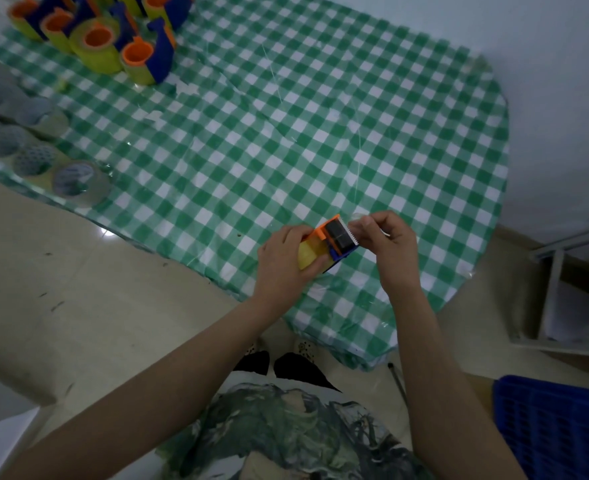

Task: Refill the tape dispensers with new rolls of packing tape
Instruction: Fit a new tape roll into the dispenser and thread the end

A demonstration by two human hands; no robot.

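Left hand (282,261) grips orange-and-blue plastic tape dispenser (334,241) loaded with yellowish tape roll (307,255), above near edge of green-and-white checked tablecloth (320,133). Right hand (388,242), fingers curled, pinches what looks like clear tape end (358,218) just beyond serrated cutter (351,236). Dispenser long axis runs hand to hand, cutter toward right hand; pull probably goes rightward, away from roll.

Plain room serving as a small hand-work station. A table is covered with a green-and-white checked cloth (286,116) under clear film, and a pale tiled floor (61,271) and bare white wall (545,98) are seen. Batches of loaded dispensers (106,32) and clear tape rolls (75,181) are grouped along one edge. A blue plastic crate (559,427) and a grey metal frame (556,292) are set on the floor beside the table.
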